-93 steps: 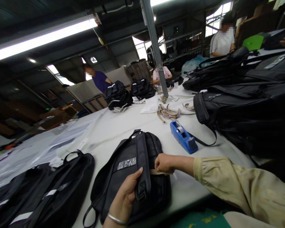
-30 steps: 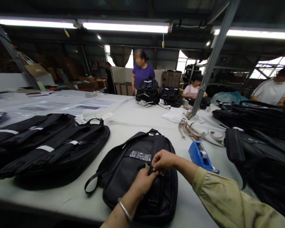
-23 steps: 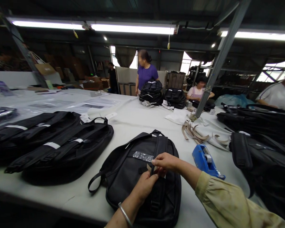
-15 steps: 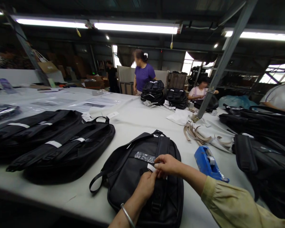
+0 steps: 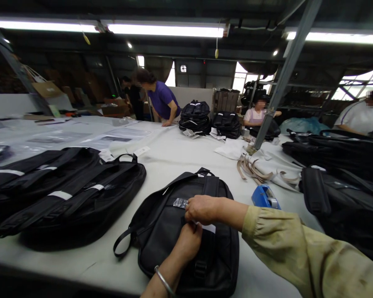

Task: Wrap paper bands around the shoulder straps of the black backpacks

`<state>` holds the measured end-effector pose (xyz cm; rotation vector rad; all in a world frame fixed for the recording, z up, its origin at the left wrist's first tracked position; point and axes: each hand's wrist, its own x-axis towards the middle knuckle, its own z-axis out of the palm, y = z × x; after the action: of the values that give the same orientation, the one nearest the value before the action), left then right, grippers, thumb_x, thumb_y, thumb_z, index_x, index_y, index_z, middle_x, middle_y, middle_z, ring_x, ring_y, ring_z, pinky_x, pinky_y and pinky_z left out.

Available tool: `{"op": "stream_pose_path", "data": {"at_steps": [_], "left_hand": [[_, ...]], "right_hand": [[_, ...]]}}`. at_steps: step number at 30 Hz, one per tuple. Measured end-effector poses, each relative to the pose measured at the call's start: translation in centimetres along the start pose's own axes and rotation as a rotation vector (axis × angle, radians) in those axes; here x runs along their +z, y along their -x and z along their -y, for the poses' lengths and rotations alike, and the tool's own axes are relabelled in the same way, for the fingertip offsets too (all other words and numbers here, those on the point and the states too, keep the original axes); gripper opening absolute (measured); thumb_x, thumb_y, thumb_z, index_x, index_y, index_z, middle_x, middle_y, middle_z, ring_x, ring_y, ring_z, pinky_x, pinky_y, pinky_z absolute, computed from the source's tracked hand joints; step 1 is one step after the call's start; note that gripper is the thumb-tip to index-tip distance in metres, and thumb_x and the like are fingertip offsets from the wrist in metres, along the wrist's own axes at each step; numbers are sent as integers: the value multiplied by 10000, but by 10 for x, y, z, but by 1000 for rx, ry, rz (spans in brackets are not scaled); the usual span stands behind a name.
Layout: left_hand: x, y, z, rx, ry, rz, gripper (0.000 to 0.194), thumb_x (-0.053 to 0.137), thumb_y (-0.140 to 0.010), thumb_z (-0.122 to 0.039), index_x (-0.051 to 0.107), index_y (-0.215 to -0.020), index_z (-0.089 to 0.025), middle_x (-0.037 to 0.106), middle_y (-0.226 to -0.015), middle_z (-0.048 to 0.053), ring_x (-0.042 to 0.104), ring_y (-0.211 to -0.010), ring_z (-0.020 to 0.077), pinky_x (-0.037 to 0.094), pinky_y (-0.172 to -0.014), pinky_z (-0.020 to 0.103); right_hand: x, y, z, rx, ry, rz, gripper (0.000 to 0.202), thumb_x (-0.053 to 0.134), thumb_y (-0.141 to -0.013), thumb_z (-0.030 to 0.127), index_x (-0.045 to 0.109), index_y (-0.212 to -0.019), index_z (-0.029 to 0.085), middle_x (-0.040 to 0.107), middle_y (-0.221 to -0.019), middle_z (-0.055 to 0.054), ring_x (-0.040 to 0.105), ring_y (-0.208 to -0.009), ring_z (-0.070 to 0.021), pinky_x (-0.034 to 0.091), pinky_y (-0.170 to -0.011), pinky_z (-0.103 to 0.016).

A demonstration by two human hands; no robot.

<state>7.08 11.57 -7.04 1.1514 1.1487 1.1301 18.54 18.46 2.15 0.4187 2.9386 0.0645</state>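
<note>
A black backpack (image 5: 164, 223) lies flat on the white table (image 5: 170, 159) in front of me, back side up. My left hand (image 5: 188, 244) holds its shoulder strap (image 5: 209, 186) low down. My right hand (image 5: 202, 209) lies across the strap just above the left one, fingers closed on a pale paper band (image 5: 209, 228) that wraps the strap. A shiny tape patch (image 5: 179, 203) shows beside my right knuckles. What my fingertips pinch is hidden.
A blue tape dispenser (image 5: 264, 197) stands right of the backpack, with loose paper bands (image 5: 251, 169) behind it. Banded black backpacks (image 5: 68, 194) lie on the left, another pile (image 5: 345, 182) on the right. People work at the far side, near stacked bags (image 5: 195, 117).
My right hand has slid left across the strap, covering most of the tape patch. The paper band now lies around the strap. A person in purple at the far side has bent over the table.
</note>
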Motion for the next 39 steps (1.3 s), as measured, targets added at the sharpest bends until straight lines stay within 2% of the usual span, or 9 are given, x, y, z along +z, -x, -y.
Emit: {"op": "stream_pose_path", "data": {"at_steps": [4, 8, 11, 15, 18, 24, 33, 36, 39], "left_hand": [[0, 1, 2, -30, -212, 34, 158, 613, -752, -164, 641, -597, -169, 639, -621, 77, 578, -669, 244, 376, -647, 309], [-1, 3, 7, 4, -340, 26, 217, 576, -798, -256, 634, -609, -165, 633, -619, 53, 555, -641, 216, 348, -601, 287], [-1, 4, 9, 3, -387, 30, 289, 512, -829, -303, 619, -600, -164, 634, -627, 37, 558, -664, 212, 362, -595, 278], [-1, 5, 7, -77, -252, 104, 267, 525, -814, -336, 685, -727, -141, 701, -742, 49, 606, -808, 242, 444, -704, 291], [2, 4, 6, -88, -112, 160, 269, 564, -793, -360, 708, -783, -134, 725, -829, 61, 614, -883, 244, 461, -787, 299], [7, 0, 14, -195, -187, 4, 458, 710, -645, -561, 715, -700, -106, 697, -695, 62, 604, -720, 221, 448, -652, 294], [7, -8, 23, -312, -116, 30, 442, 789, -528, -496, 729, -715, -99, 724, -695, 88, 619, -656, 199, 473, -634, 297], [9, -7, 23, -277, -178, -12, 459, 784, -521, -496, 731, -734, -92, 725, -696, 90, 621, -649, 211, 472, -621, 308], [9, -5, 23, -254, -229, -36, 474, 748, -564, -516, 737, -765, -87, 737, -739, 102, 642, -704, 235, 483, -657, 319]], "right_hand": [[13, 1, -4, -68, 42, -82, 98, 621, -767, 137, 689, -743, 204, 676, -804, -29, 553, -709, -181, 399, -620, -302], [38, 18, -3, -14, 65, -277, 149, 559, -839, 204, 642, -716, 188, 644, -780, -46, 521, -749, -194, 387, -650, -313], [63, 38, 6, 71, 6, -370, 184, 504, -895, 222, 647, -787, 181, 637, -798, -50, 508, -757, -183, 390, -713, -320], [92, 60, 27, 247, -184, -522, 249, 521, -912, 323, 656, -1091, 214, 656, -1024, -63, 538, -927, -196, 393, -808, -342], [106, 62, 44, 473, -360, -627, 251, 556, -898, 360, 681, -1077, 235, 653, -1055, -57, 543, -983, -206, 392, -845, -354], [111, 49, 64, 800, -621, -739, 125, 611, -833, 203, 688, -930, 196, 651, -1054, -41, 536, -1033, -196, 387, -872, -339], [113, 54, 66, 860, -603, -714, 136, 614, -854, 297, 704, -927, 227, 649, -1124, -49, 519, -1110, -243, 390, -932, -403], [109, 79, 78, 878, -549, -831, 250, 638, -813, 269, 681, -1055, 224, 617, -1205, -81, 516, -1146, -256, 405, -975, -416], [107, 137, 87, 901, -352, -1054, 295, 590, -831, 237, 651, -1119, 221, 592, -1254, -103, 504, -1194, -262, 392, -1031, -434]]}}
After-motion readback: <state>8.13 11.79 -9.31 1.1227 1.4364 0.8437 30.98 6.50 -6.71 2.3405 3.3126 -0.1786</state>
